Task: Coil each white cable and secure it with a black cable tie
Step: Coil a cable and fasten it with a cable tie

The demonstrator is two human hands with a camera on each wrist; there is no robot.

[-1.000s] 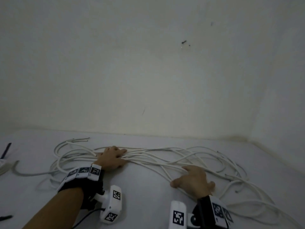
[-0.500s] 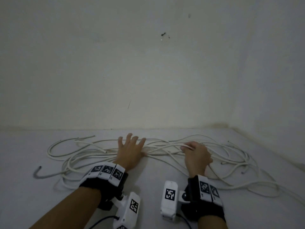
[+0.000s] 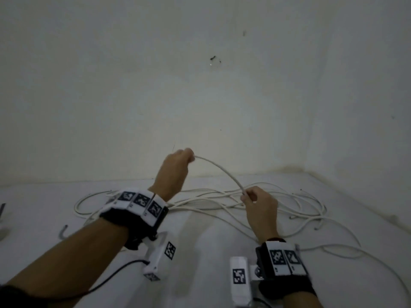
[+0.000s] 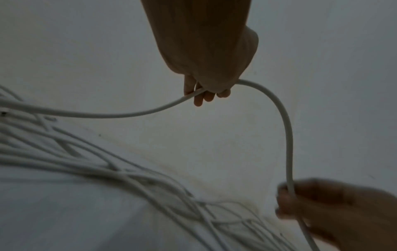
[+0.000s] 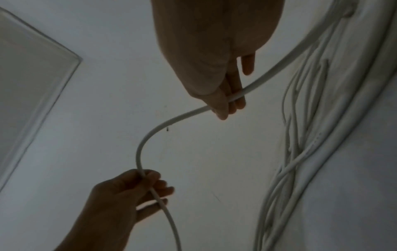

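Observation:
A tangle of white cables (image 3: 255, 203) lies on the white surface near the wall. One white cable (image 3: 222, 171) is lifted out of it and arcs between my hands. My left hand (image 3: 190, 156) is raised in front of the wall and grips this cable in curled fingers. My right hand (image 3: 245, 195) is lower, just above the pile, and pinches the same cable. In the left wrist view the left hand (image 4: 206, 91) holds the cable (image 4: 281, 112), which runs down to the right hand (image 4: 300, 200). In the right wrist view the right hand (image 5: 227, 103) pinches the cable (image 5: 148, 137).
A dark strip (image 3: 2, 211) lies at the far left edge and a grey hooked cable end (image 3: 63, 230) nearer to me. Loose cable loops (image 3: 333, 252) trail off to the right. The wall stands close behind, with a corner (image 3: 304, 170) at the right.
Both hands have left the pile and lifted one cable. The left hand, flat on the cables before, rose and gripped it; the right hand now pinches it lower down.

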